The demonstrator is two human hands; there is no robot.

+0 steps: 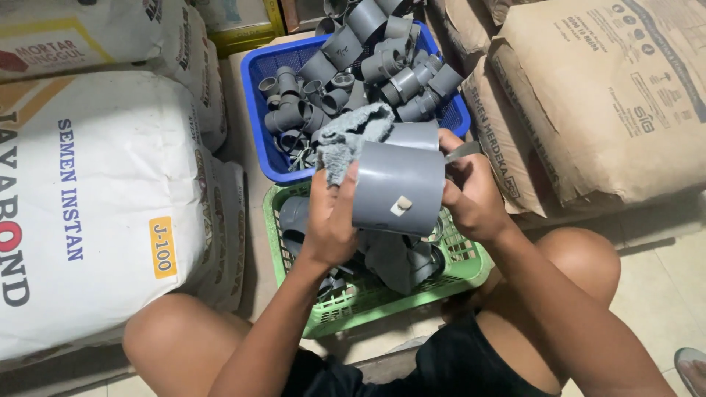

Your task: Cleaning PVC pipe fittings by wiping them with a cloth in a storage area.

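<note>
I see my two hands w/ a big grey pipe fitting held up over the green basket. My left hand is closed on a grey rag & presses it on the left side of the fitting. My right hand grips the fitting's right side, fingers curled round the rim. A small pale tag sticks on the front of the fitting, low down.

The green basket sits on the floor btwn my knees. It has a few more grey pipe parts in it, right under the fitting.

Just behind the green basket is a blue basket, touching it or nearly so, can't tell which. It's piled full of small grey pipe joints.

Left of the green basket are big white sacks, stacked up. Right of it are brown paper sacks, leaning. Behind the blue basket there's a yellow box edge.

A sandal shows far right of the green basket, on the tile floor.
</note>
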